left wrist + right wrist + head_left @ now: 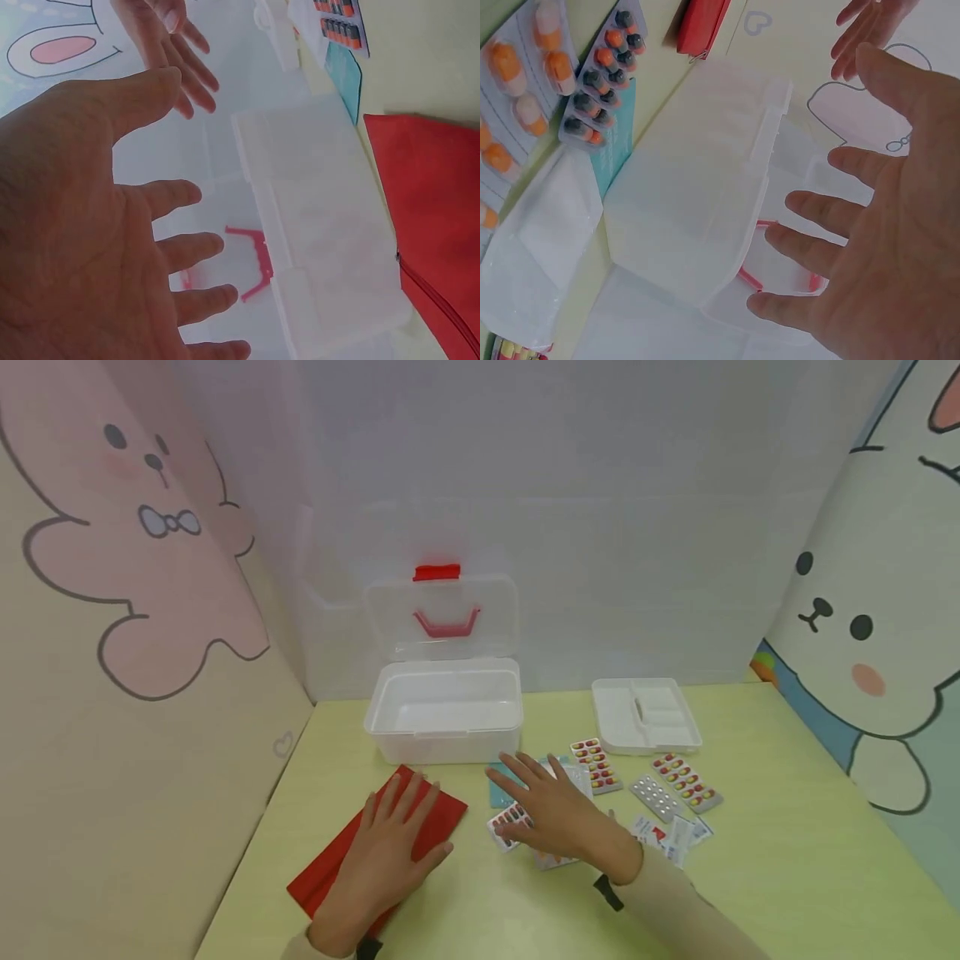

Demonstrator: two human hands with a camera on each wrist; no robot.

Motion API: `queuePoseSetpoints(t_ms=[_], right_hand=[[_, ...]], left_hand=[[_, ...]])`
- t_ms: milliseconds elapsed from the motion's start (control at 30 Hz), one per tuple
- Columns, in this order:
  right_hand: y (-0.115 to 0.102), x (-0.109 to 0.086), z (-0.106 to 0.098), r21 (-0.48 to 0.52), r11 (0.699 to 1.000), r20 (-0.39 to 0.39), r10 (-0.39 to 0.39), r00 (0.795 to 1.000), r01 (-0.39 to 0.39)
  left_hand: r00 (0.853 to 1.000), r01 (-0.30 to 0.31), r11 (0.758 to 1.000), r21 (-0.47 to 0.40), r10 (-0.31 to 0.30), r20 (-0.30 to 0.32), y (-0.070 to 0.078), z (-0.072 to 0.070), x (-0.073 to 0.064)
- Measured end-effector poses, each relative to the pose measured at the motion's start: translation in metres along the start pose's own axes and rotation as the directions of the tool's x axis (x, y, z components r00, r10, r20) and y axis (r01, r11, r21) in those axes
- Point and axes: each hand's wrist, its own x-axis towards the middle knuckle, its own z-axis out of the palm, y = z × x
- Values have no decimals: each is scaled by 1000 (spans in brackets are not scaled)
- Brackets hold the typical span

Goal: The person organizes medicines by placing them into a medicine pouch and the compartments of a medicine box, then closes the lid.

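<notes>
My left hand (386,847) is held over a red zippered pouch (448,808), fingers straight and spread. In the left wrist view the pouch (431,172) shows beside the hand, apart from the palm. Over a group of medicine packs, my right hand (555,814) is also spread, with nothing in its grasp. Near its fingers are a capsule blister pack (506,827), a teal packet (498,795) and a clear-white bag (536,247); the hand partly hides these in the head view. Behind both hands stands a white plastic box (446,747), its clear lid (495,602) raised.
A white divided tray (611,727) lies at the back right. In front of it are red-and-yellow capsule packs (686,782), a silver tablet pack (657,797) and several small sachets (678,839). A white wall (637,527) rises behind the table (780,860), with printed side panels.
</notes>
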Motion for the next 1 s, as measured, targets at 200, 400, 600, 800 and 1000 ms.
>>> queuePoseSetpoints(t_ms=[200,400,600,800,1000], right_hand=[[-5,16,0,22,1000,42,-22,999,21],[-11,31,5,33,999,78,-30,996,28],[-19,43,10,24,999,118,-33,992,30],[-29,55,13,63,997,145,-60,988,51],[-34,70,21,62,998,166,-27,986,17]], left_hand=[[999,38,999,-1,-38,8,-14,0,-16],[992,119,993,-27,-118,44,-25,2,-32],[985,172,984,-46,-171,26,-29,4,-46],[954,300,953,-48,-300,10,-36,4,-59],[908,419,903,-97,-419,27,-44,6,-69]])
